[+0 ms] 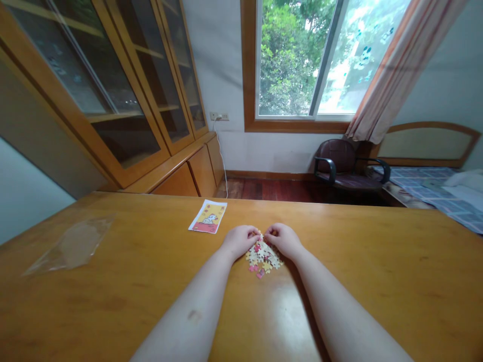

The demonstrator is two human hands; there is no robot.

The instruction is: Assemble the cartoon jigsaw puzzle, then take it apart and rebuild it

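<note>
A small heap of jigsaw puzzle pieces [263, 255] lies on the wooden table, mostly white and pale backs with some pink, red and yellow faces. My left hand [242, 238] is at the heap's far left edge, its thumb and fingers pinched on a puzzle piece that is mostly hidden. Opposite it, my right hand [284, 239] pinches at the far right edge, also on a piece largely covered by the fingertips. The two hands are a short gap apart. Beyond my left hand lies a picture card [208, 216] showing a white cartoon animal on yellow and pink.
A crumpled clear plastic bag [73, 244] lies on the left of the table [377, 261]. Past the far edge stand a glass-door cabinet [151, 166], an armchair [335, 161] and a bed [433, 183]. A white cord [222, 156] hangs from the wall socket.
</note>
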